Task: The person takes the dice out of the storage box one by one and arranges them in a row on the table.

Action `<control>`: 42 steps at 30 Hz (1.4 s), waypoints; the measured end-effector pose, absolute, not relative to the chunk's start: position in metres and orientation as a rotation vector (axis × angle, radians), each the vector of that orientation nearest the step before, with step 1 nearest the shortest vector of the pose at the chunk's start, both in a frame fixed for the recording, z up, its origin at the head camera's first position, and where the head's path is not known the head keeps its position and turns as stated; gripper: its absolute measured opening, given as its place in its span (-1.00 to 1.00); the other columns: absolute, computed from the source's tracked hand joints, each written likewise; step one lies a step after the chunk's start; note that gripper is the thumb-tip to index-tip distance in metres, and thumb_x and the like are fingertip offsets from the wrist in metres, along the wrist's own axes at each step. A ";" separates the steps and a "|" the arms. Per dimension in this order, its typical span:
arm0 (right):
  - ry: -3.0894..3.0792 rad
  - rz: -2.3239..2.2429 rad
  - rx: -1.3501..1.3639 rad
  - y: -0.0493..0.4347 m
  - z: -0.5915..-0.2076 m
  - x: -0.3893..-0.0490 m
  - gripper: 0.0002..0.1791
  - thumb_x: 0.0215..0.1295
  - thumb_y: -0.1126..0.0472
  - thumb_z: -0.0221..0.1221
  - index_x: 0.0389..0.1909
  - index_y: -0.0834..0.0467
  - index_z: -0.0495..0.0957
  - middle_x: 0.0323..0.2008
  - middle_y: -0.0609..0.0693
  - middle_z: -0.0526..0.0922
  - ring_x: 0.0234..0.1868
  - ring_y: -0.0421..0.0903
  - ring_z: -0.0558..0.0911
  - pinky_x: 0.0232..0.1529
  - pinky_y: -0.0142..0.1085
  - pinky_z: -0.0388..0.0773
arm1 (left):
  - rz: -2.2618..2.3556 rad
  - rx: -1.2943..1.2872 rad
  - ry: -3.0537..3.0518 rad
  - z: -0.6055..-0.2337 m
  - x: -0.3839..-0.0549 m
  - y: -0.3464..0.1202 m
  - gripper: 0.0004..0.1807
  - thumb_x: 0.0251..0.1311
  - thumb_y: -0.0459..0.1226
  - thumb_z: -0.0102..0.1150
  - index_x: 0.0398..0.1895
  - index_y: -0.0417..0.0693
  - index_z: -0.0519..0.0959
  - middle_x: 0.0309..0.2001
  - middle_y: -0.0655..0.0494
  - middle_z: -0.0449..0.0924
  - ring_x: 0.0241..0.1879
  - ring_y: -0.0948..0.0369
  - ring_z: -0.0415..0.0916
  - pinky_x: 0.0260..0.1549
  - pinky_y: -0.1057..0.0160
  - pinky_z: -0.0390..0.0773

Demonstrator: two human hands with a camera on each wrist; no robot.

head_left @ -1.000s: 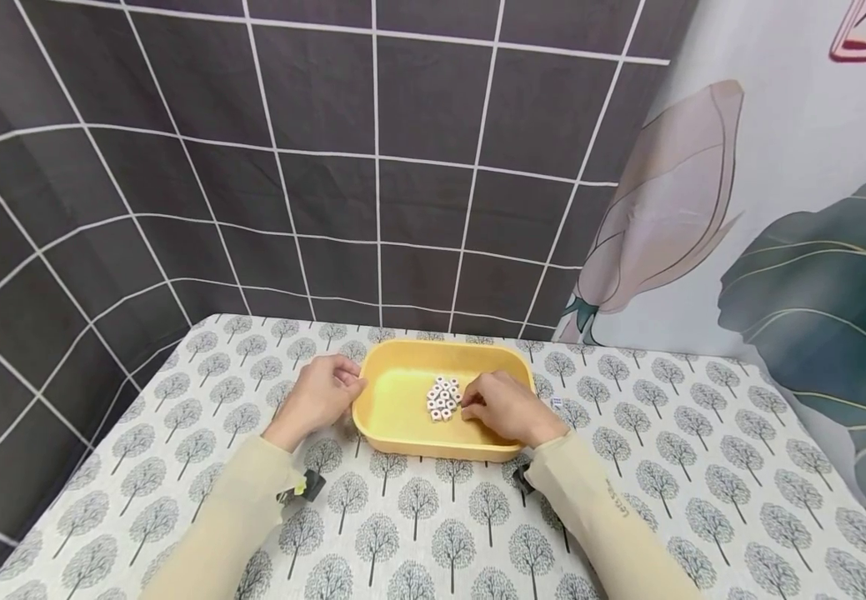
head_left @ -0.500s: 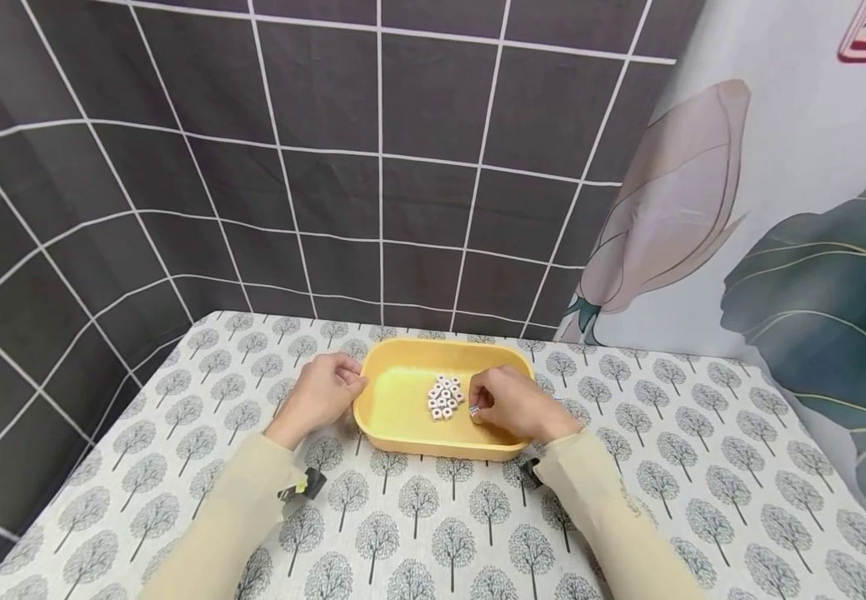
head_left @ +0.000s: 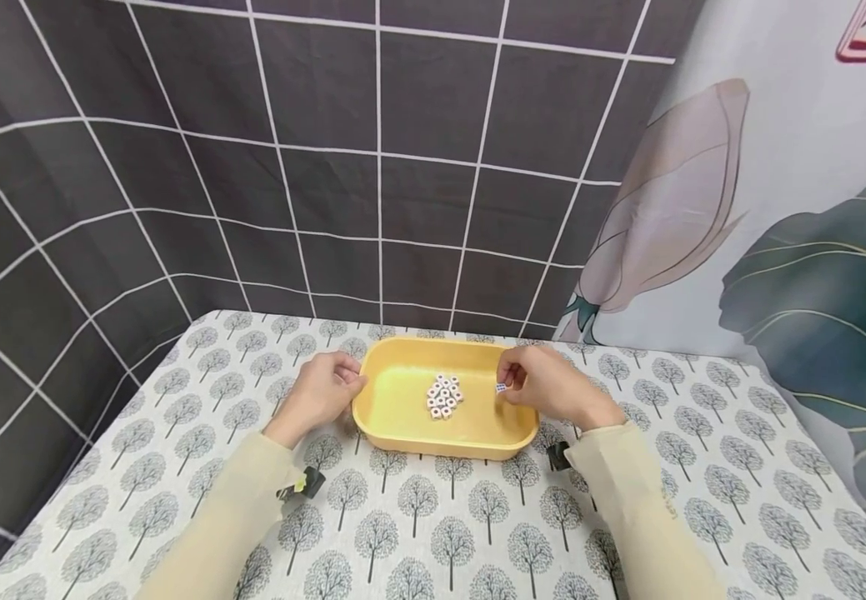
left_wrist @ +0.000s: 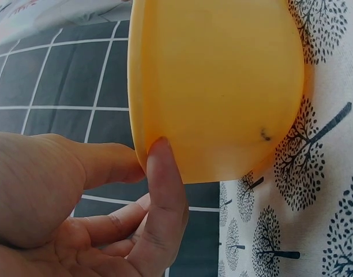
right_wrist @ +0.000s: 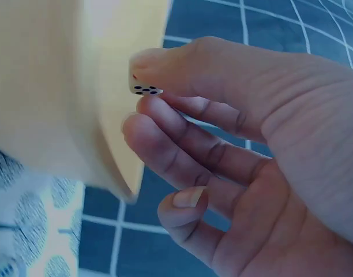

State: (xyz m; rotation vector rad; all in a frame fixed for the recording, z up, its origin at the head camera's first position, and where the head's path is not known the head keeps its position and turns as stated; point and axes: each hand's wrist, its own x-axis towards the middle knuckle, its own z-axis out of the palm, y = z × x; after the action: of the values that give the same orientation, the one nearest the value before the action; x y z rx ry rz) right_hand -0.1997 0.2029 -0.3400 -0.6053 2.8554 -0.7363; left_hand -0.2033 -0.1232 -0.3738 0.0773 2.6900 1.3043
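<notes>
A yellow oblong plastic basin (head_left: 395,433) stands on the table. My left hand (head_left: 322,392) pinches its left rim between thumb and fingers; the left wrist view shows the thumb and a finger (left_wrist: 165,184) on either side of the edge. My right hand (head_left: 553,385) is above the basin's right end, pinching a small white die (right_wrist: 145,86) with dark pips between thumb and fingertips. Inside the basin lies a cluster of several white dice (head_left: 443,396) with red pips on the upward faces.
Under the basin is a table covered by a white cloth (head_left: 417,500) with grey trees. Another die (right_wrist: 6,268) lies on the cloth, at the lower left of the right wrist view. A dark gridded curtain (head_left: 327,192) hangs behind.
My right hand has moved right and up from beside the dice cluster to the basin's right rim, carrying one die. My left hand stays at the left rim, and the cluster is unmoved.
</notes>
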 end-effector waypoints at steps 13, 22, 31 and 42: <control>2.934 -0.754 -0.519 0.248 -0.327 -0.200 -0.83 0.10 0.32 0.42 -0.36 0.15 0.61 -0.41 -0.02 0.63 -0.33 -0.13 0.55 -0.30 -0.38 0.56 | 1.299 0.057 2.678 -0.376 -0.201 -0.126 -0.73 0.34 -0.31 0.21 0.02 -0.29 0.57 -0.18 -0.09 0.64 -0.43 0.20 0.57 -0.46 0.31 0.63; 2.866 -0.792 -0.468 0.273 -0.335 -0.202 -0.84 0.12 0.37 0.42 -0.36 0.19 0.60 -0.42 0.01 0.62 -0.37 -0.11 0.54 -0.39 -0.44 0.57 | 1.314 0.074 2.673 -0.378 -0.201 -0.126 -0.74 0.34 -0.33 0.21 0.00 -0.32 0.57 -0.21 -0.10 0.65 -0.42 0.19 0.58 -0.45 0.30 0.65; 2.796 -0.768 -0.350 0.290 -0.349 -0.207 -0.83 0.16 0.35 0.39 -0.35 0.19 0.55 -0.40 -0.01 0.60 -0.34 -0.12 0.53 -0.37 -0.39 0.54 | 1.314 0.083 2.669 -0.378 -0.201 -0.125 -0.74 0.34 -0.32 0.21 0.01 -0.32 0.57 -0.20 -0.10 0.66 -0.41 0.19 0.59 -0.44 0.30 0.66; 2.688 -0.697 -0.294 0.299 -0.367 -0.214 -0.84 0.09 0.32 0.41 -0.41 0.14 0.59 -0.46 -0.05 0.60 -0.41 -0.13 0.48 -0.36 -0.33 0.46 | 1.328 0.092 2.678 -0.375 -0.202 -0.123 -0.74 0.34 -0.33 0.20 0.00 -0.33 0.56 -0.22 -0.09 0.64 -0.41 0.20 0.57 -0.43 0.30 0.66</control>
State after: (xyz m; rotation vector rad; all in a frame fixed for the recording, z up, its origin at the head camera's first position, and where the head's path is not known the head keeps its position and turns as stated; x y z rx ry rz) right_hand -0.2136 0.2991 -0.3670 -0.2944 2.6884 -0.6968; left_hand -0.2020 -0.1228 -0.3755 0.0922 2.6780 1.3284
